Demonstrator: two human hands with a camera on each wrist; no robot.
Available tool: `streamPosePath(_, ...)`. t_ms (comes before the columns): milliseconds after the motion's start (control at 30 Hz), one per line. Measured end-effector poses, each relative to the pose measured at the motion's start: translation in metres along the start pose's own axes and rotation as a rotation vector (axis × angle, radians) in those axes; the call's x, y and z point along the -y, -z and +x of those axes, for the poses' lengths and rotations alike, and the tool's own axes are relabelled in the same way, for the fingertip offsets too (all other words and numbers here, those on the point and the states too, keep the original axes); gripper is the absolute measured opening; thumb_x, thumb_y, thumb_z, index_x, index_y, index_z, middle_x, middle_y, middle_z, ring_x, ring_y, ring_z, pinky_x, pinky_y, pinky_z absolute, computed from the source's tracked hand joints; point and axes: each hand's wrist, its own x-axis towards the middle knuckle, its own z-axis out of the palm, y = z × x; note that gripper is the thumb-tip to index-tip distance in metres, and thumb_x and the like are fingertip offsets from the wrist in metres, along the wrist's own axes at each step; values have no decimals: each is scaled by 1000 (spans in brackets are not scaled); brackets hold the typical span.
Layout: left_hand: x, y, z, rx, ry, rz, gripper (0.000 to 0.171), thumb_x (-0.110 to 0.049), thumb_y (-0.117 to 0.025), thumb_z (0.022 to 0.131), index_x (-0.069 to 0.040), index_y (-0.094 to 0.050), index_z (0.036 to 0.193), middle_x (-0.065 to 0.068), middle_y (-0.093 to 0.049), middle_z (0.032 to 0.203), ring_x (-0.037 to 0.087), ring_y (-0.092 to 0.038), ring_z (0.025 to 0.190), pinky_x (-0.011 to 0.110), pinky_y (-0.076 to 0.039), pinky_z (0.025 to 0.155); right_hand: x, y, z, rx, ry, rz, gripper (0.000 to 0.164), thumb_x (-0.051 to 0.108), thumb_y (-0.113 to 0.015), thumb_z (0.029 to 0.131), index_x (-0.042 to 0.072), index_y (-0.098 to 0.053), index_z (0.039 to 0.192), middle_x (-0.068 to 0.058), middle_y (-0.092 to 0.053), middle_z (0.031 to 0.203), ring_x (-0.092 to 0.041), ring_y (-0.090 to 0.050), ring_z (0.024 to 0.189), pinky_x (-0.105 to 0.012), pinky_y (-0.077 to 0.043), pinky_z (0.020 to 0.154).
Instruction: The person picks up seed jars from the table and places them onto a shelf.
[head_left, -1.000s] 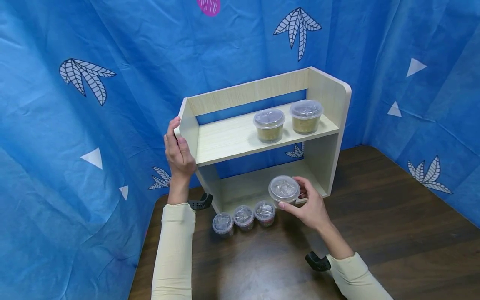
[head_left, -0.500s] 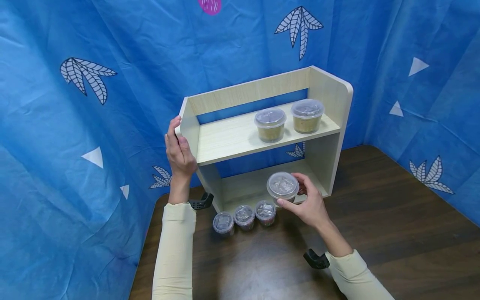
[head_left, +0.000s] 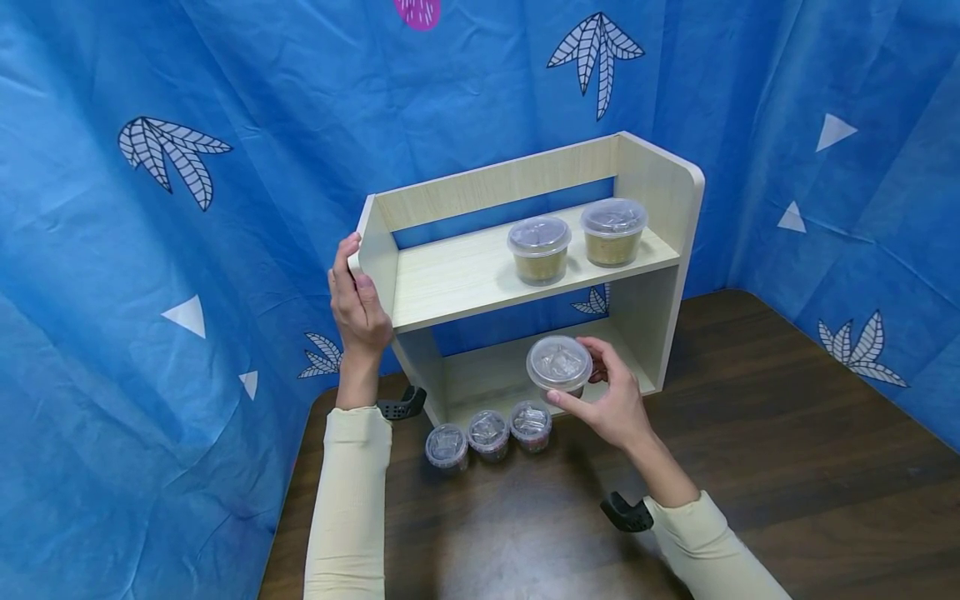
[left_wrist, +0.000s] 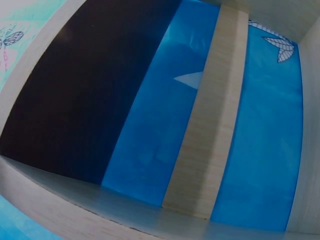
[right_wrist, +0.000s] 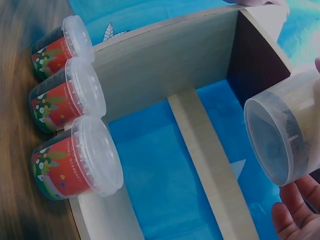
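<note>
My right hand [head_left: 620, 402] grips a clear plastic tub [head_left: 559, 365] with a lid, thumb and fingers round its sides. The tub is in the air before the lower shelf; in the right wrist view, the tub [right_wrist: 282, 130] shows dark contents near its lid. At the left side panel of the small wooden shelf unit [head_left: 384, 275], my left hand [head_left: 360, 312] rests with fairly straight fingers along the front edge. Two lidded tubs with yellowish contents, the nearer-left tub [head_left: 539, 252] and the right tub [head_left: 613, 233], stand on the upper shelf.
Three smaller lidded cups, such as the middle cup [head_left: 488, 435], stand in a row on the dark wooden table [head_left: 510, 533] before the unit. Red printed labels show on the cups [right_wrist: 60, 110] in the right wrist view. A blue patterned cloth [head_left: 480, 92] hangs behind.
My right hand has carried the tub slightly up and to the left, towards the lower shelf. The left hand and the other tubs and cups stay where they were.
</note>
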Motion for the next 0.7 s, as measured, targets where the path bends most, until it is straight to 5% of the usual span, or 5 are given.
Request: streamPosePath(700, 0, 0, 0, 4, -3, 4, 41, -18, -42, 98, 0, -48, 135, 13, -53, 139, 30, -51, 120, 47, -50, 94, 14, -6, 15, -41, 40, 35, 75, 13, -87, 69, 4, -51, 134, -11, -63, 114, -17, -53, 93, -25, -45, 74)
